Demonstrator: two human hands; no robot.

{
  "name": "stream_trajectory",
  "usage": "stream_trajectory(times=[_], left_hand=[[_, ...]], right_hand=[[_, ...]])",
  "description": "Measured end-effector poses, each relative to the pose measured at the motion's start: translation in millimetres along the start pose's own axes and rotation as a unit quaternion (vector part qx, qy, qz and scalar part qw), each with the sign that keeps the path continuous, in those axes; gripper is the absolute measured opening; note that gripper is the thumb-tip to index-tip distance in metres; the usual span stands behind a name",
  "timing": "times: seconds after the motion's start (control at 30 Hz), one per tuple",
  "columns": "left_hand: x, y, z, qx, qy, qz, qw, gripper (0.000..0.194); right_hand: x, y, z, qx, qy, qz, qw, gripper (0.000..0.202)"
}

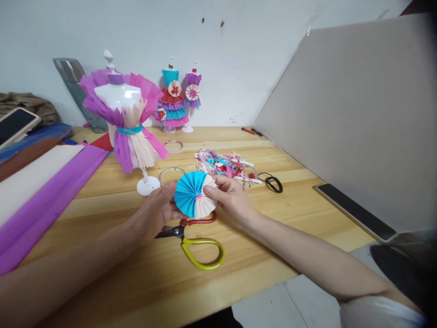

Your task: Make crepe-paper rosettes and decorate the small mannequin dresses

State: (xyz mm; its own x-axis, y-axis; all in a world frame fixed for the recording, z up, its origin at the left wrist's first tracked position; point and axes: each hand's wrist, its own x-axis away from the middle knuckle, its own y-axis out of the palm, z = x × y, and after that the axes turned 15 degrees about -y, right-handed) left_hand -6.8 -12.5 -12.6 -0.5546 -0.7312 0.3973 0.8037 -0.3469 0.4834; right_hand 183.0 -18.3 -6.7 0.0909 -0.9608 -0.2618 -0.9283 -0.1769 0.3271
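Observation:
A round pleated crepe-paper rosette [189, 195], part turquoise and part cream with a small pink bit at its centre, is held between both hands above the table. My right hand [234, 200] pinches its cream side, thumb on top and fingers behind. At the turquoise edge, my left hand [155, 210] grips it from the left, with some fingers hidden beneath. Just below the hands lie scissors [178, 231] with one red and one yellow handle, blades pointing left. Behind my left hand stands a white mannequin [119, 96] in a purple, pink and cream paper dress with a turquoise belt.
Paper scraps [225, 165] are heaped behind my right hand, near a black hair tie [273, 184]. Two smaller dressed mannequins [175, 102] stand at the wall. Crepe-paper sheets [51, 200] and a phone [17, 124] are left; another phone [355, 212] lies by the right-hand panel [355, 114].

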Motion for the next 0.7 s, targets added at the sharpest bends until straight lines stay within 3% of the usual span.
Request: stream_trajectory(times=[0.07, 0.37, 0.53, 0.63, 0.7], left_hand=[[2.1, 0.6, 0.6, -0.023, -0.013, -0.022, 0.999, 0.044], [2.6, 5.3, 1.9, -0.127, 0.003, 0.044, 0.991, 0.035], [2.4, 7.4, 6.8, -0.132, 0.019, 0.052, 0.99, 0.037], [1.4, 4.2, 6.0, -0.128, 0.025, 0.04, 0.991, 0.04], [-0.9, -0.6, 4.2, -0.109, 0.019, 0.032, 0.993, 0.04]], right_hand=[[-1.0, 0.2, 1.1, -0.013, 0.003, 0.003, 1.0, 0.026], [-2.5, 4.7, -6.3, -0.05, 0.026, 0.0, 0.998, 0.037], [-1.7, -1.2, -3.1, 0.023, 0.041, -0.029, 0.998, 0.037], [-1.4, -5.2, -3.6, 0.091, -0.017, -0.047, 0.995, 0.033], [-1.5, -7.5, -6.8, 0.156, -0.108, -0.05, 0.981, 0.029]])
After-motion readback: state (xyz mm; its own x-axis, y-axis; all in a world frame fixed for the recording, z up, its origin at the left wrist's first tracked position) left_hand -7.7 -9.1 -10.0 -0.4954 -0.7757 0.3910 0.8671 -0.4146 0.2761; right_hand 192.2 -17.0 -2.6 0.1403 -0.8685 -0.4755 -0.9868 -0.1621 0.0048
